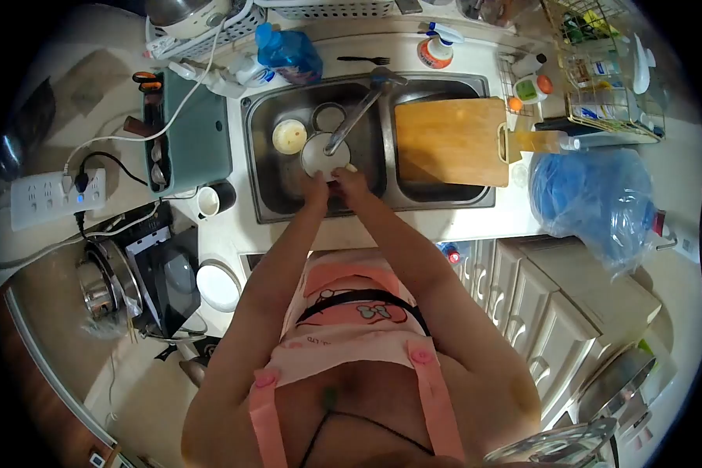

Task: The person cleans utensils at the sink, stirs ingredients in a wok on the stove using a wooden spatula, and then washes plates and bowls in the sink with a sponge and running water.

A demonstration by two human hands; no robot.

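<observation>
In the left basin of the steel sink point(251, 168), a round white dish point(320, 153) lies under the faucet point(359, 117). My left hand point(314, 188) is closed on its near edge. Beside it, my right hand point(352, 185) grips the same edge towards the right. A small pale spot shows by the right fingers, too small to name. Further left in the basin sits a cream-coloured bowl point(290, 136) with brownish specks inside. Behind the white dish is a dark round piece point(329, 117) with a metal rim. My fingertips are partly hidden.
A wooden cutting board point(452, 142) covers most of the right basin. Behind the sink are a blue bottle point(290, 54), a black fork point(364, 60) and a spray bottle point(435, 51). A mug point(215, 200) stands left; a blue plastic bag point(593, 195) sits right.
</observation>
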